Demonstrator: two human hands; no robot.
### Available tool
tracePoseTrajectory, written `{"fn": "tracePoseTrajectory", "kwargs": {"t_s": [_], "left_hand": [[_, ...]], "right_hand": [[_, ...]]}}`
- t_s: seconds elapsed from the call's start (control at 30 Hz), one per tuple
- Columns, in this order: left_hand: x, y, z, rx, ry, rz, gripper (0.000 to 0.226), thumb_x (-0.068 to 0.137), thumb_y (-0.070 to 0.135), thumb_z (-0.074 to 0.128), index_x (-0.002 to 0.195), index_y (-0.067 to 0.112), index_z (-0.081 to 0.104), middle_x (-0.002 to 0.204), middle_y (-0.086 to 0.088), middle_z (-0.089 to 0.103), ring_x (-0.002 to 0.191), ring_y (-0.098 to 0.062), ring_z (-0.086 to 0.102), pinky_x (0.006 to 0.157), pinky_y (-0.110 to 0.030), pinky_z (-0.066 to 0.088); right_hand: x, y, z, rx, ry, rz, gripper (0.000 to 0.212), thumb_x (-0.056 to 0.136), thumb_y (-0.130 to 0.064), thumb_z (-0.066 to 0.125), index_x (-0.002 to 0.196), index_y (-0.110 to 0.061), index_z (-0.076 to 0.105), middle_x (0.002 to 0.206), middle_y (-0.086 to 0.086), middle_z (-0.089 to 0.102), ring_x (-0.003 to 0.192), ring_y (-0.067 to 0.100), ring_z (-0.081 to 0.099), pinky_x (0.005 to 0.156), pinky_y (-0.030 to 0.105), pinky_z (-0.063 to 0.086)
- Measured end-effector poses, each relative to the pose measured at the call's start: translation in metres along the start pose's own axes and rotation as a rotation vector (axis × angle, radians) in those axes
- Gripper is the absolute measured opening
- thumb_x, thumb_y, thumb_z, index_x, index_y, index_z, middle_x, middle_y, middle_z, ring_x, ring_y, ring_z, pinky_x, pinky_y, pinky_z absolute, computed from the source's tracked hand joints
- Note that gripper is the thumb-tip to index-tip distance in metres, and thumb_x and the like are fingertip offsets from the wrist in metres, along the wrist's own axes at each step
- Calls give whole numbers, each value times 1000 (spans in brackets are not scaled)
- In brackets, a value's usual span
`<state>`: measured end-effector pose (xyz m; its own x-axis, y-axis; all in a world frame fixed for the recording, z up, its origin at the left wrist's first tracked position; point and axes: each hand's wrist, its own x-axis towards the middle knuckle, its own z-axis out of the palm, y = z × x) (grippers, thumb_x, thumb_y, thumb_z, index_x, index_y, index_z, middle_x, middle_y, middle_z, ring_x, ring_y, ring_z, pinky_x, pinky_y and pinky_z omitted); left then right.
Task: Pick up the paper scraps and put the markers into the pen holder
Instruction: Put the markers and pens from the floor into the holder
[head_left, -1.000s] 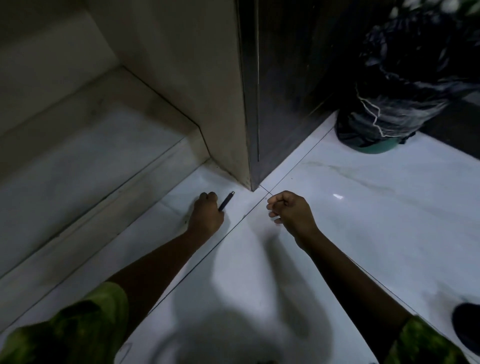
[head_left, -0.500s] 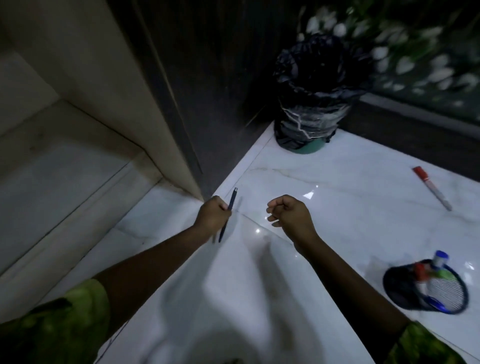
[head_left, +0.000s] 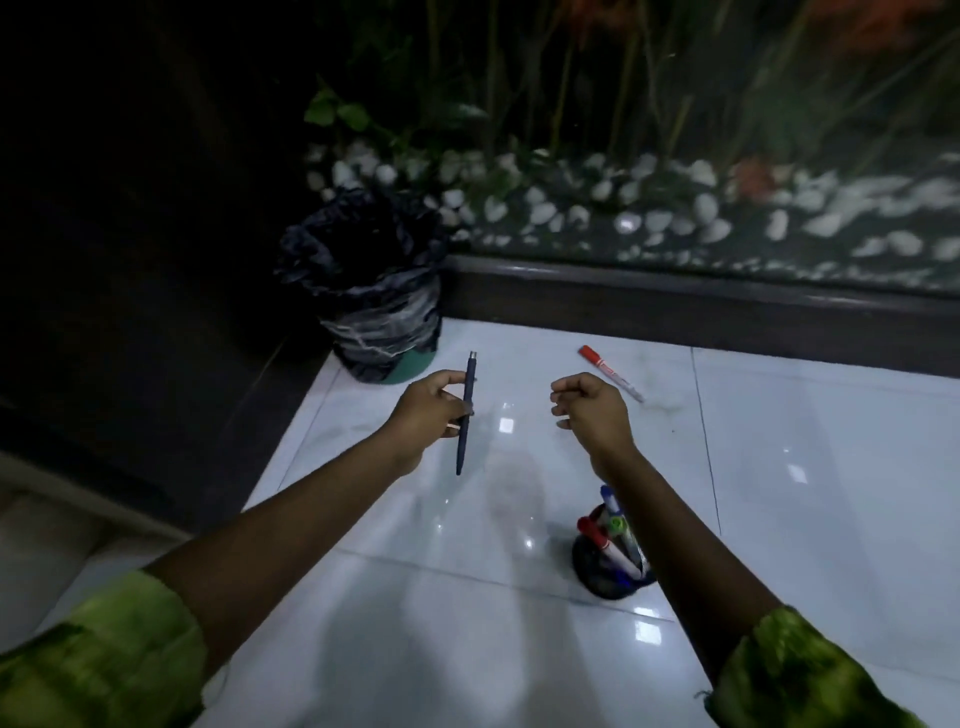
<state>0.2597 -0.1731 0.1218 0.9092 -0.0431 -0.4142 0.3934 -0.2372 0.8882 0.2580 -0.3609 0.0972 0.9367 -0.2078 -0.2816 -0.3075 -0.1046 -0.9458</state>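
Observation:
My left hand (head_left: 431, 410) grips a dark blue pen (head_left: 466, 413), held almost upright above the white floor tiles. My right hand (head_left: 589, 408) is curled into a fist about a hand's width to the right; whether it holds paper scraps I cannot tell. A red-capped marker (head_left: 610, 373) lies on the floor just beyond my right hand. The dark mesh pen holder (head_left: 602, 574) stands on the floor under my right forearm, with several markers in it, red, blue and green.
A bin lined with a black bag (head_left: 371, 301) stands in the corner, beyond my left hand. A dark kerb (head_left: 675, 306) runs along the back, with white pebbles and plants behind it. A dark wall is at left.
My view has swung right and up. My left hand has lifted the pen off the floor and carried it rightward, away from the wall corner. The pen holder now sits under my right forearm.

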Motion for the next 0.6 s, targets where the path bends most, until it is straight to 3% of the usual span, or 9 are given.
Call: {"fn": "tracePoseTrajectory", "kwargs": {"t_s": [0.1, 0.2, 0.37, 0.47, 0.6], "left_hand": [[32, 3, 23, -35, -81, 23, 31, 88, -1, 53, 114, 15, 57, 74, -4, 56, 70, -15, 57, 64, -22, 48], [58, 4, 47, -117, -94, 30, 30, 89, -2, 51, 114, 12, 57, 76, -4, 56, 71, -15, 58, 65, -23, 50], [88, -1, 80, -142, -112, 22, 32, 88, -3, 51, 117, 9, 56, 75, -2, 57, 83, -21, 60, 74, -30, 51], [95, -2, 92, -135, -135, 21, 31, 89, -2, 53, 117, 10, 58, 76, 0, 58, 93, -24, 60, 80, -34, 51], [93, 3, 101, -99, -144, 26, 29, 89, 0, 53, 116, 10, 59, 77, 1, 58, 93, -22, 59, 82, -33, 51]], "right_hand": [[49, 22, -21, -115, 116, 56, 22, 88, 0, 48, 97, -7, 67, 108, 11, 64, 93, 20, 57, 85, 34, 50], [89, 44, -38, -358, 85, 110, 30, 88, -3, 53, 116, -8, 62, 132, 10, 53, 106, 21, 53, 89, 30, 46], [144, 66, -45, -725, -14, 166, 49, 88, -2, 54, 134, -20, 47, 158, 6, 11, 141, 29, 24, 107, 38, 37], [157, 78, -45, -986, -62, 137, 46, 91, -9, 49, 136, -16, 43, 156, 9, 17, 139, 30, 25, 108, 40, 34], [137, 95, -53, -1160, 62, -60, 26, 92, -8, 44, 116, 0, 52, 119, 16, 51, 108, 29, 48, 85, 37, 47]]}}
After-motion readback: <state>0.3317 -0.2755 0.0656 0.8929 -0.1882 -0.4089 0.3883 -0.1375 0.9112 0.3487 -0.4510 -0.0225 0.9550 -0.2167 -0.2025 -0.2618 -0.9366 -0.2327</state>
